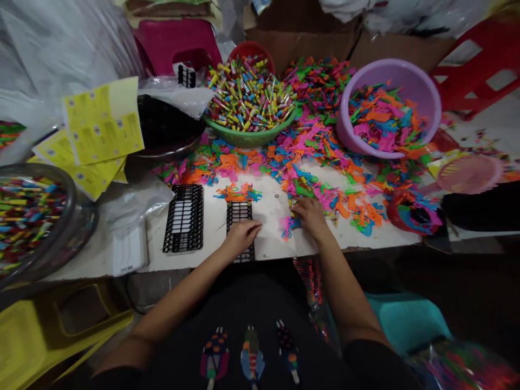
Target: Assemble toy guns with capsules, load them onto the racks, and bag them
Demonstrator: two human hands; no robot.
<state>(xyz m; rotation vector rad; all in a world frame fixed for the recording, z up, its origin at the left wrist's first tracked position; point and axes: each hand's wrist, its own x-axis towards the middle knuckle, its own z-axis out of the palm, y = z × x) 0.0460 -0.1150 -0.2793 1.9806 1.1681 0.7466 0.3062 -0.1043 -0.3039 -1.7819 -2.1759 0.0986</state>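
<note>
My left hand (242,236) is over a black plastic rack (239,212), thumb and fingertips pressed together; anything between them is too small to make out. Colourful plastic pieces (239,193) line the rack's far end. To the right, my right hand (311,218) has its fingers curled down at the table beside a small yellowish tube (291,201); whether it grips this is unclear. Close to that hand lies a pink and blue piece (286,227). A second black rack (183,219) lies left of the first, white showing through its middle.
Loose plastic pieces (309,141) spread across the table's back. Behind them stand a green bowl (247,138) of small tubes and a purple basin (345,119) of pieces. Yellow printed sheets (101,122), a clear tub (71,200) and a white packet (129,246) are left; a pink basket (471,173) is right.
</note>
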